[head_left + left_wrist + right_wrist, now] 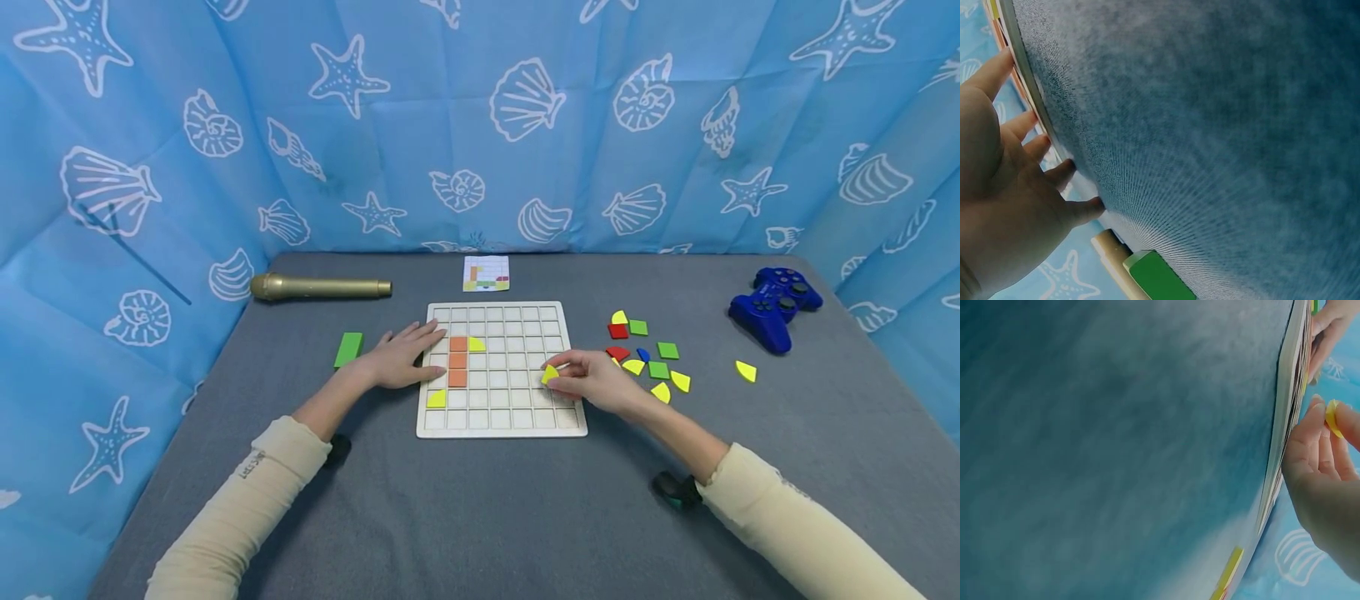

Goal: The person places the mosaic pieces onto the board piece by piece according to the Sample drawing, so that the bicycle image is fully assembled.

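A white grid board [495, 422] lies on the grey table. My left hand [405, 357] rests at its left edge with the fingers spread and straight. Over the board's right side, my right hand [596, 379] pinches a yellow quarter-circle tile [551, 374] between thumb and fingers; in the right wrist view the same yellow tile [1333, 419] shows edge-on. On the board sit a column of orange square tiles [457, 361], a yellow tile [476, 343] at their upper right and another yellow tile [437, 399] at the lower left.
Loose red, green, blue and yellow tiles [658, 370] lie right of the board, with one yellow tile [746, 371] farther out. A pattern card [486, 273] lies behind the board. Around it are a gold microphone [322, 287], a green block [348, 350] and a blue game controller [776, 308].
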A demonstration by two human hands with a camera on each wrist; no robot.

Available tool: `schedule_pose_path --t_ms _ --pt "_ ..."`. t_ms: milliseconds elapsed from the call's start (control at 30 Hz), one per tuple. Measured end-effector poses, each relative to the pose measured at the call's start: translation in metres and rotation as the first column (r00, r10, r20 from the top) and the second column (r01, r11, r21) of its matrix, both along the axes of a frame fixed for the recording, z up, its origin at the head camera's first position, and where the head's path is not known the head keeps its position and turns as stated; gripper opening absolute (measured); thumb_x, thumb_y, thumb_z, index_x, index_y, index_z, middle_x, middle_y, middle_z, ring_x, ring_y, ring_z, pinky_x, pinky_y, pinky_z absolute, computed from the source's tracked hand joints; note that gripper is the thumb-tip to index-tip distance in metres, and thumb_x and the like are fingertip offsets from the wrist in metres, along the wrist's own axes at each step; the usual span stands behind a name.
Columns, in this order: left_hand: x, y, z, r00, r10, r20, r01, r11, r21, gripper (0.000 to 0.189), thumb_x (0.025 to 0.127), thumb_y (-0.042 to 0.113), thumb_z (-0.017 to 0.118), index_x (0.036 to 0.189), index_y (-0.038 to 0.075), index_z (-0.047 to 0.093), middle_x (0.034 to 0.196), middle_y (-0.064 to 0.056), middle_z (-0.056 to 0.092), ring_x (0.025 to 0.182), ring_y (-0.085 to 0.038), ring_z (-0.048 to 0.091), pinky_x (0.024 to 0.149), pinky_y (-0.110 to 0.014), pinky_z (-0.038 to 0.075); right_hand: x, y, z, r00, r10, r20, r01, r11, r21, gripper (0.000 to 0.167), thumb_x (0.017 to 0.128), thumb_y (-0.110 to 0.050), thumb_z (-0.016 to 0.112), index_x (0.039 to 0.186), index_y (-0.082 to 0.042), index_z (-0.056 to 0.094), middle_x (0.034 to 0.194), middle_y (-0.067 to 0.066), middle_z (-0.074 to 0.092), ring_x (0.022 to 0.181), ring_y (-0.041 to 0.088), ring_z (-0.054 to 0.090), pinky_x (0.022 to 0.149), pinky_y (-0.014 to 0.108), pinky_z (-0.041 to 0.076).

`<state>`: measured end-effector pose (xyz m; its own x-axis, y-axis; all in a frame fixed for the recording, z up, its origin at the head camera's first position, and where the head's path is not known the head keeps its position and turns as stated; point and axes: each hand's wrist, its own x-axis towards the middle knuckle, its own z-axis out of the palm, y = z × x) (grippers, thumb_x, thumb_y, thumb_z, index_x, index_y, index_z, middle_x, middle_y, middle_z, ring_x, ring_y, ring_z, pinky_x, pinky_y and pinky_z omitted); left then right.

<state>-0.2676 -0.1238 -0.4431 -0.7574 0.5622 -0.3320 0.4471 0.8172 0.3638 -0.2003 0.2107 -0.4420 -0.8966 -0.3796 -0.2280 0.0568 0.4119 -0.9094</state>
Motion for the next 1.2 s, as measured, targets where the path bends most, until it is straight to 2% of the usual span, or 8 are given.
schedule_pose_path --t_ms 267,400,600,800,967,1200 --pt "0.000 -0.001 0.000 1.000 -0.013 -0.008 0.013 1.000 0.001 0.074 0.097 0.050 0.048 0.154 0.015 0.017 0.159 -0.008 0.008 0.143 -0.033 0.004 0.108 -0.062 0.004 -0.003 -0.018 -0.002 0.998 0.048 -0.044 -0.046 0.998 0.035 0.023 0.091 -0.015 0.068 0.108 0.000 0.068 0.089 0.010 0.065 0.076 0.023 0.061 0.070 0.031 0.052" --pt "0.000 -0.001 0.001 1.000 -0.011 0.000 0.011 1.000 0.000 0.074 0.097 0.050 0.047 0.155 0.015 0.016 0.159 -0.007 0.007 0.143 -0.032 0.004 0.108 -0.062 0.004 -0.005 -0.028 -0.003 0.995 0.076 -0.067 -0.074 0.997 0.034 0.022 0.090 -0.012 0.068 0.108 0.000 0.069 0.088 0.008 0.065 0.073 0.022 0.061 0.068 0.032 0.052" --pt "-0.001 -0.001 -0.001 1.000 -0.009 0.001 0.009 1.000 0.010 0.074 0.097 0.050 0.048 0.154 0.014 0.017 0.159 -0.008 0.008 0.143 -0.033 0.004 0.108 -0.062 0.004 -0.008 -0.043 -0.001 0.995 0.100 -0.028 -0.101 0.995 -0.017 0.027 0.089 -0.008 0.068 0.114 0.001 0.065 0.085 0.011 0.066 0.073 0.022 0.062 0.067 0.031 0.054" --pt "0.000 -0.002 -0.002 1.000 -0.006 0.003 0.006 1.000 0.005 0.074 0.097 0.050 0.048 0.155 0.015 0.016 0.159 -0.007 0.007 0.143 -0.032 0.004 0.108 -0.062 0.004 -0.008 -0.056 0.000 0.998 0.067 0.018 -0.066 0.997 -0.040 0.022 0.088 -0.007 0.069 0.109 0.000 0.066 0.084 0.010 0.062 0.073 0.020 0.061 0.067 0.028 0.054" --pt "-0.001 -0.002 -0.003 1.000 -0.007 0.000 0.007 1.000 0.006 0.074 0.097 0.050 0.048 0.155 0.015 0.017 0.159 -0.007 0.007 0.143 -0.033 0.004 0.108 -0.062 0.004 -0.008 -0.066 0.000 0.998 0.035 0.056 -0.032 0.998 -0.051 0.023 0.087 -0.004 0.069 0.109 0.001 0.065 0.084 0.011 0.060 0.074 0.019 0.066 0.069 0.031 0.056" --pt "-0.002 0.000 -0.003 1.000 0.003 -0.009 -0.003 1.000 -0.010 0.074 0.097 0.050 0.048 0.155 0.016 0.017 0.159 -0.006 0.008 0.143 -0.032 0.005 0.108 -0.062 0.005 -0.009 -0.079 0.001 0.994 0.057 0.093 -0.052 0.997 -0.060 0.025 0.086 -0.002 0.070 0.110 0.002 0.066 0.080 0.011 0.064 0.069 0.021 0.067 0.065 0.033 0.056"
